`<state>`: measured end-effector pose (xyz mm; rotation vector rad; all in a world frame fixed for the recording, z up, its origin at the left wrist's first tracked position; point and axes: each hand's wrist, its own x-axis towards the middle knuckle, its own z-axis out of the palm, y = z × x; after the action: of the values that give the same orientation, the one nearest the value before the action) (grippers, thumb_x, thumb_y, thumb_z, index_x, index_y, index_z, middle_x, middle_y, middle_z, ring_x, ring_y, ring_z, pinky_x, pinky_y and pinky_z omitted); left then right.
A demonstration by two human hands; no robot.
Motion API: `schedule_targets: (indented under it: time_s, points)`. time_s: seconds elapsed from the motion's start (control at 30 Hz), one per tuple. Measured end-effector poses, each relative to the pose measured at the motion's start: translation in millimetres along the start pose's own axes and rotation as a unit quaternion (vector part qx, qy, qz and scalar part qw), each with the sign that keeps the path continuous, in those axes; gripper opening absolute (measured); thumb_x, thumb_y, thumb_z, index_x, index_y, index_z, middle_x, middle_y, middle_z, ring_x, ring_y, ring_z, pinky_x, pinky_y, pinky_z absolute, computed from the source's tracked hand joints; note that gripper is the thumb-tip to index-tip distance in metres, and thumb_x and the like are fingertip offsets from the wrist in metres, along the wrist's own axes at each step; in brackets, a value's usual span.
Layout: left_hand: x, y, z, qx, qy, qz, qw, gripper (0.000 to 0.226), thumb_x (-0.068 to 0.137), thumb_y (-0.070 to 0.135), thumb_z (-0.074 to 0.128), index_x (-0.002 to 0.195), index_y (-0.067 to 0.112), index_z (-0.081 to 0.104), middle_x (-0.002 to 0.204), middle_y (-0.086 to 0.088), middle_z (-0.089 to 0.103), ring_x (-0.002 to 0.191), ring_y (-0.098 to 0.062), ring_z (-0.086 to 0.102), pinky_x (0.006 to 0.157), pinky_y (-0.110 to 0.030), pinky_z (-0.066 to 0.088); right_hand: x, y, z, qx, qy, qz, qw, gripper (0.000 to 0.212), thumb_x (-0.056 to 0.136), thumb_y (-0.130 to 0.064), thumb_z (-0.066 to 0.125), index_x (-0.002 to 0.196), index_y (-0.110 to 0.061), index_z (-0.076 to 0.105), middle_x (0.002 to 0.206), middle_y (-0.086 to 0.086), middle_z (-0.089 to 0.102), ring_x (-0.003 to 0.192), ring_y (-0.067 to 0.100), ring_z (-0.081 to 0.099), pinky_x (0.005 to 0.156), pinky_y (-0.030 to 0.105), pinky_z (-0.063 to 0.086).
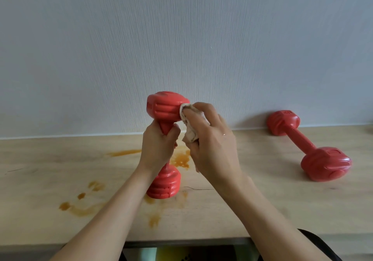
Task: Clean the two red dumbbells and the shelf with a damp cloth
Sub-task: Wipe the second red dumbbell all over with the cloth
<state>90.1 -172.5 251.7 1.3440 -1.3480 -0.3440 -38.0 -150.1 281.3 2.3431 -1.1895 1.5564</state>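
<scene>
The left hand [159,143] grips the handle of one dumbbell [165,107], standing it upright on the shelf [262,200], probably to steady it. The right hand [210,139] pinches a cloth [190,133] against its top head for wiping.

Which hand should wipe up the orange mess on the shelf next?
Probably the right hand. It already grips the cloth, pressed to the upright dumbbell. The left hand is busy gripping that dumbbell's handle. The orange stains lie on the shelf just below.
</scene>
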Motion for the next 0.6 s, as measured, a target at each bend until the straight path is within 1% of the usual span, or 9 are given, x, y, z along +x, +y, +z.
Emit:
schedule_targets:
  time_s: [0.07, 0.13, 0.17, 0.23, 0.3, 0.37, 0.47, 0.53, 0.6]
  points:
    - [-1, 1, 0, -0.007, -0.009, 0.004, 1.0, 0.025, 0.08, 0.026, 0.05, 0.077, 0.002, 0.058, 0.054, -0.003, 0.059, 0.044, -0.011, 0.056, 0.051, -0.024, 0.044, 0, 1, -1, 0.0, 0.001, -0.002, 1.0, 0.035, 0.082, -0.018, 0.044, 0.112, -0.014, 0.062, 0.114, 0.007, 0.06, 0.081, 0.033, 0.059, 0.049, 0.039, 0.05]
    - [-1, 2, -1, -0.011, -0.013, 0.003, 1.0, 0.024, 0.079, 0.025, 0.049, 0.076, 0.002, 0.057, 0.052, -0.003, 0.058, 0.045, -0.011, 0.056, 0.051, -0.025, 0.044, 1, 6, 0, 0.034, -0.008, 0.019, 0.999, 0.031, 0.081, -0.012, 0.054, 0.111, -0.014, 0.062, 0.115, 0.004, 0.059, 0.083, 0.032, 0.06, 0.057, 0.039, 0.052]
    - [-2, 3, -1, -0.008, -0.012, -0.001, 1.0, 0.025, 0.077, 0.025, 0.048, 0.074, 0.002, 0.056, 0.051, -0.003, 0.057, 0.044, -0.01, 0.055, 0.051, -0.025, 0.044, 2, 9, 0, 0.059, -0.018, 0.043, 0.997, 0.032, 0.078, -0.01, 0.055, 0.109, -0.013, 0.063, 0.115, 0.002, 0.059, 0.084, 0.03, 0.06, 0.062, 0.039, 0.052]
    - [-3, 5, 0, 0.007, -0.009, -0.01, 1.0, 0.028, 0.074, 0.028, 0.048, 0.069, 0.001, 0.056, 0.047, -0.001, 0.055, 0.04, -0.006, 0.052, 0.047, -0.02, 0.041, 6, 16, -1, 0.093, -0.041, 0.094, 0.99, 0.039, 0.071, -0.012, 0.047, 0.106, -0.01, 0.064, 0.113, 0.001, 0.059, 0.088, 0.028, 0.06, 0.069, 0.039, 0.05]
    - [-2, 6, 1, 0.018, -0.011, -0.015, 1.0, 0.029, 0.073, 0.028, 0.047, 0.067, 0.001, 0.054, 0.045, 0.0, 0.053, 0.039, -0.006, 0.051, 0.046, -0.017, 0.038, 9, 19, -1, 0.099, -0.052, 0.114, 0.987, 0.047, 0.065, -0.014, 0.043, 0.107, -0.008, 0.064, 0.114, 0.002, 0.059, 0.092, 0.027, 0.06, 0.072, 0.04, 0.049]
    - [-1, 5, 1, 0.015, -0.01, -0.022, 1.0, 0.025, 0.073, 0.028, 0.047, 0.066, 0.005, 0.054, 0.045, 0.001, 0.053, 0.04, -0.006, 0.051, 0.046, -0.019, 0.039, 9, 16, 0, 0.089, -0.051, 0.1, 0.99, 0.044, 0.069, -0.011, 0.047, 0.109, -0.008, 0.064, 0.115, 0.004, 0.059, 0.089, 0.03, 0.06, 0.07, 0.039, 0.05]
    - [0, 4, 0, 0.005, -0.003, -0.016, 1.0, 0.023, 0.075, 0.026, 0.048, 0.073, 0.004, 0.055, 0.049, -0.002, 0.056, 0.042, -0.008, 0.054, 0.05, -0.024, 0.043, 3, 9, 2, 0.051, -0.026, 0.038, 0.998, 0.034, 0.076, -0.002, 0.059, 0.109, -0.009, 0.063, 0.114, 0.008, 0.059, 0.081, 0.034, 0.061, 0.063, 0.039, 0.052]
    - [0, 3, 1, 0.003, 0.003, -0.007, 1.0, 0.022, 0.079, 0.024, 0.05, 0.076, 0.003, 0.056, 0.052, -0.003, 0.057, 0.042, -0.008, 0.055, 0.049, -0.023, 0.043, 1, 3, 1, 0.018, -0.009, 0.003, 1.0, 0.031, 0.081, -0.008, 0.053, 0.11, -0.01, 0.063, 0.113, 0.01, 0.06, 0.079, 0.035, 0.06, 0.057, 0.038, 0.051]
    - [-1, 2, 2, 0.009, 0.007, -0.002, 1.0, 0.019, 0.085, 0.02, 0.054, 0.077, 0.003, 0.056, 0.053, -0.003, 0.058, 0.042, -0.008, 0.055, 0.048, -0.021, 0.042, 0, -1, -2, -0.008, -0.004, -0.012, 1.0, 0.036, 0.081, -0.014, 0.042, 0.11, -0.011, 0.063, 0.113, 0.009, 0.06, 0.077, 0.034, 0.058, 0.05, 0.038, 0.05]
